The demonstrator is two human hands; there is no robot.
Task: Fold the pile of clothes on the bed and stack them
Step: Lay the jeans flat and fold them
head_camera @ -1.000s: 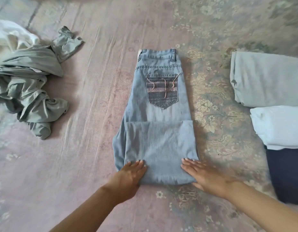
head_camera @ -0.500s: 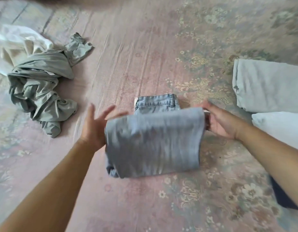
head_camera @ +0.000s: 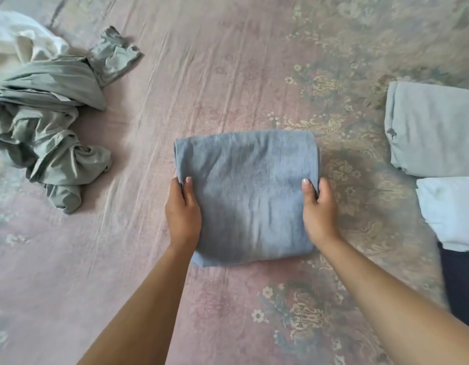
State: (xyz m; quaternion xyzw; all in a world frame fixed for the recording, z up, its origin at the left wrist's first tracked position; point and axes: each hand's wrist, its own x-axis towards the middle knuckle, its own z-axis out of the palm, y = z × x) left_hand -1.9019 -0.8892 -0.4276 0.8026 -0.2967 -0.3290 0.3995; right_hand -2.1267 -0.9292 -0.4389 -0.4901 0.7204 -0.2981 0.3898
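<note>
The light blue jeans [head_camera: 248, 196] lie folded into a compact rectangle in the middle of the bed. My left hand [head_camera: 182, 212] grips their left edge, thumb on top and fingers tucked under. My right hand [head_camera: 317, 209] grips the right edge the same way. A crumpled grey-green garment [head_camera: 46, 127] and a white one [head_camera: 17, 40] make up the unfolded pile at the far left.
Folded clothes sit along the right edge: a pale grey-blue piece [head_camera: 433, 130], a white piece [head_camera: 451, 212] and a dark navy one [head_camera: 462, 283]. The bed is covered by a pink floral sheet [head_camera: 228, 75].
The jeans went from a long half-fold with the pocket showing to a compact square. My hands lifted the lower part over the waistband and now hold both side edges.
</note>
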